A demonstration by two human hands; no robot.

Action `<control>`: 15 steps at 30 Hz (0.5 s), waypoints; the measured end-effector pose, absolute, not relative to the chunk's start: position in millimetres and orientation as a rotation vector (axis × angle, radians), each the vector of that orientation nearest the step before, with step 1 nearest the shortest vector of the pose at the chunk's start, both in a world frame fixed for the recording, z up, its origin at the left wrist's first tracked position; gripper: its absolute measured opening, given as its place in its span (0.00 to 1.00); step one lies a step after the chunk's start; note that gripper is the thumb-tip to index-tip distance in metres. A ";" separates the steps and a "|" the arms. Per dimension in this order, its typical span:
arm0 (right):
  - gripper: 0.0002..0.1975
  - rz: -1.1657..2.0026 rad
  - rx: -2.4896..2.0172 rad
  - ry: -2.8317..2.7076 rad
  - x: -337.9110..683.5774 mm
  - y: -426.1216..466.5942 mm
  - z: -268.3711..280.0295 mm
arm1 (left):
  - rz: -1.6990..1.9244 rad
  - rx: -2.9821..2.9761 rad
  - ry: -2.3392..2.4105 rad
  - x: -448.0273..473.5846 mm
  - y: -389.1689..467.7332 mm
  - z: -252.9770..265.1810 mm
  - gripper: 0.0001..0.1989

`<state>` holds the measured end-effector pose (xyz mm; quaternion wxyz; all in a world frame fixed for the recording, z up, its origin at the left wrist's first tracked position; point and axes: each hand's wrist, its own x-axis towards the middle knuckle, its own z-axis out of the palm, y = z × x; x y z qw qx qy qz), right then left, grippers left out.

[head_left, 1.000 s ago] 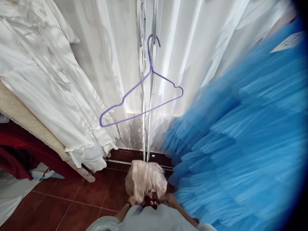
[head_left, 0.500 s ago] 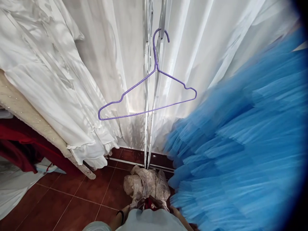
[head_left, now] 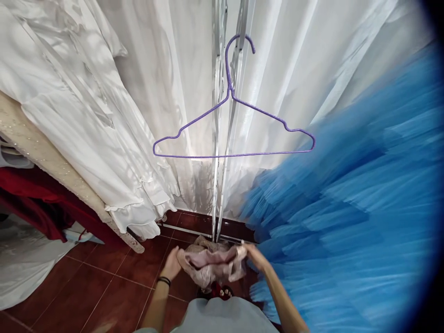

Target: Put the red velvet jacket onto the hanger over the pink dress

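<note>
A small pale, shiny garment is held stretched between the left hand and the right hand, low in the view above the red-tiled floor. The fingers of each hand are closed on an edge of the fabric, 1 hand at each end, so the cloth sags in folds between them; how deep the grip goes cannot be told, since the fabric covers the fingertips.

The slippery look of the material suggests 1 edge could slide out of a pinch, in which case the garment would likely drop onto the floor beside the shoes below it. A purple wire hanger hangs empty from the metal rack pole, well above the hands and apart from them; being light and hooked only at its top, it could be knocked askew or off if brushed from below. The blue tulle dress lies just beside the right forearm, and its layers could be caught or dragged by that arm. White dresses hang at the left, well apart from the hands.
</note>
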<state>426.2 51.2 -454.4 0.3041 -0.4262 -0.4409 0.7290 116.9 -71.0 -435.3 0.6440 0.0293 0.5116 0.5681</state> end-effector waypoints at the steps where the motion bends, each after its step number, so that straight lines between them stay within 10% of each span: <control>1: 0.25 1.904 -1.108 -1.127 427.8 72.4 -438.2 | 1.366 0.092 1.160 97.7 -59.4 -422.5 0.08; 15: 0.21 1.312 -0.633 -1.083 387.1 80.6 -218.8 | 2.320 1.155 1.204 -14.0 20.3 -183.3 0.19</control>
